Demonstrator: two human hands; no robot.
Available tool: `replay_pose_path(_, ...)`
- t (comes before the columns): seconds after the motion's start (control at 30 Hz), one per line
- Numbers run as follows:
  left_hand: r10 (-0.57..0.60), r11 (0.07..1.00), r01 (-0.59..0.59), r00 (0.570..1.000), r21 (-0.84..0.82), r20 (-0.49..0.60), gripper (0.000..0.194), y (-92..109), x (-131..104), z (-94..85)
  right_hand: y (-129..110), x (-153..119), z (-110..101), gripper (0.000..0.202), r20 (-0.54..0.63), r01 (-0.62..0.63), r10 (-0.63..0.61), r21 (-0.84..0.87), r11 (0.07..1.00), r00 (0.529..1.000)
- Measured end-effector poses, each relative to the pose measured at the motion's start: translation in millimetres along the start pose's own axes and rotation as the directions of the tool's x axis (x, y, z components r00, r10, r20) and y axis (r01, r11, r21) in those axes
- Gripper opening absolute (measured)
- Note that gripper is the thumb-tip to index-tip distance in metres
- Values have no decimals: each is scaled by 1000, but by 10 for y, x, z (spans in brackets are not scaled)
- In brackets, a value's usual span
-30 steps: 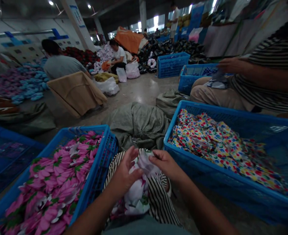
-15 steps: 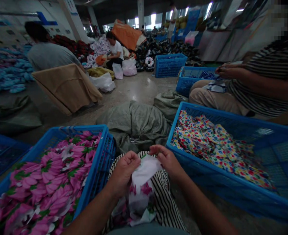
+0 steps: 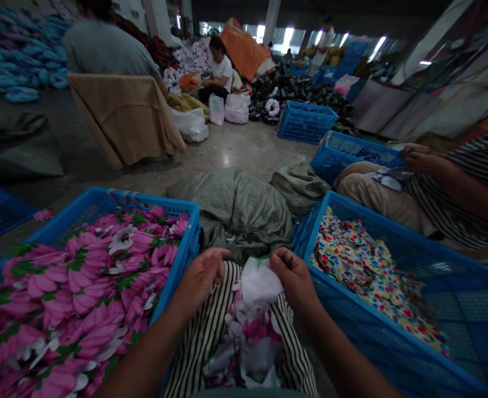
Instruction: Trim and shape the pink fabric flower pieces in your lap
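Observation:
My right hand (image 3: pixel 296 279) pinches the upper right edge of a white fabric piece (image 3: pixel 260 282) with a thin green rim, held up over my lap. To the left of it, my left hand (image 3: pixel 206 273) is apart from the cloth, its index finger stretched out and the others loosely bent, with nothing visible in it. Below the held piece, a heap of white and pink fabric pieces (image 3: pixel 248 342) lies on the black-and-white striped cloth (image 3: pixel 204 315) over my lap.
A blue crate (image 3: pixel 144 199) of pink-and-green fabric pieces (image 3: pixel 90 276) stands left. On the right, another blue crate (image 3: pixel 377 320) holds colourful patterned pieces (image 3: pixel 360 260). Grey-green sacks (image 3: pixel 235 199) lie ahead. A person in stripes (image 3: pixel 468 182) sits right; another sits beyond a draped chair (image 3: pixel 119 110).
My left hand has let go of the white fabric piece and moved left, while my right hand keeps hold of it. The camera view has tilted and shifted.

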State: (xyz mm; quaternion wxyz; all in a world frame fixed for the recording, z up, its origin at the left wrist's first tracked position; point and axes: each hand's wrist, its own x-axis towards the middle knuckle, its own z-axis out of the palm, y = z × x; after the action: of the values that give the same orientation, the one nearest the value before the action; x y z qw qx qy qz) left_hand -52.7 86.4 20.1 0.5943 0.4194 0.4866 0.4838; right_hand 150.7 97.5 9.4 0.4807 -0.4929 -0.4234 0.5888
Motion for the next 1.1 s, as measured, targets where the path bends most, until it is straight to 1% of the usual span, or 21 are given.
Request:
replay_pose_path(0.07,9,1000,-11,991,13,135,43,-6,1,81,-3,-11,111,25,34,25,-22,-77,997,999)
replay_pose_path(0.1,3,1000,-5,984,12,176,44,-8,5,127,-10,-20,157,24,49,41,-35,-115,993,998)
replay_pose_path(0.13,-7,1000,4,982,16,191,40,-11,11,169,-20,-31,194,23,62,61,-52,-155,986,997)
replay_pose_path(0.2,-25,999,20,986,29,166,23,-21,30,229,-52,-61,250,23,84,108,-90,-248,963,992)
replay_pose_path(0.23,-36,999,34,990,14,138,19,-28,41,243,-71,-77,271,23,93,132,-109,-294,947,990)
replay_pose_path(0.27,-48,998,52,993,-26,111,20,-35,53,248,-89,-92,288,23,101,152,-125,-335,930,987)
replay_pose_path(0.33,-82,982,86,996,-171,33,22,-41,79,235,-109,-114,319,25,101,173,-145,-382,908,984)
replay_pose_path(0.4,-101,953,79,993,-291,-60,24,-25,100,204,-100,-123,345,26,68,166,-152,-373,913,986)
replay_pose_path(0.43,-100,948,71,992,-311,-77,24,-10,106,188,-85,-123,357,27,42,157,-152,-355,922,987)
replay_pose_path(0.47,-100,949,78,993,-305,-57,24,8,107,174,-65,-123,368,27,11,147,-152,-332,932,988)
replay_pose_path(0.57,-135,961,158,984,-226,112,25,45,84,158,-16,-116,392,28,-70,124,-149,-283,951,986)
replay_pose_path(0.6,-140,966,164,982,-201,128,24,48,72,161,-15,-111,395,28,-75,114,-139,-274,955,987)
replay_pose_path(0.63,-132,972,150,985,-182,108,22,48,58,167,-26,-102,393,29,-63,100,-121,-271,957,991)
replay_pose_path(0.7,-97,985,99,995,-141,20,20,54,29,179,-88,-72,379,28,-8,89,-95,-278,956,995)
replay_pose_path(0.8,-28,1000,28,998,2,-63,22,122,-27,197,-242,-5,356,23,99,126,-103,-267,955,990)
replay_pose_path(0.87,40,991,-30,996,130,-79,23,201,-68,224,-337,35,364,25,196,152,-106,-238,959,975)
replay_pose_path(0.93,106,971,-91,993,222,-59,22,273,-102,270,-392,62,387,22,286,179,-112,-222,958,952)
replay_pose_path(0.97,124,962,-109,991,250,-45,22,297,-114,296,-403,73,394,19,311,205,-130,-223,953,941)
replay_pose_path(1.0,132,958,-117,990,262,-39,22,310,-122,323,-404,82,392,17,314,234,-157,-226,946,936)
replay_pose_path(1.03,131,959,-116,990,258,-44,22,311,-127,348,-396,91,378,19,291,258,-188,-226,939,938)
replay_pose_path(1.1,93,976,-76,993,205,-76,22,290,-130,388,-371,105,310,20,195,284,-243,-218,934,950)
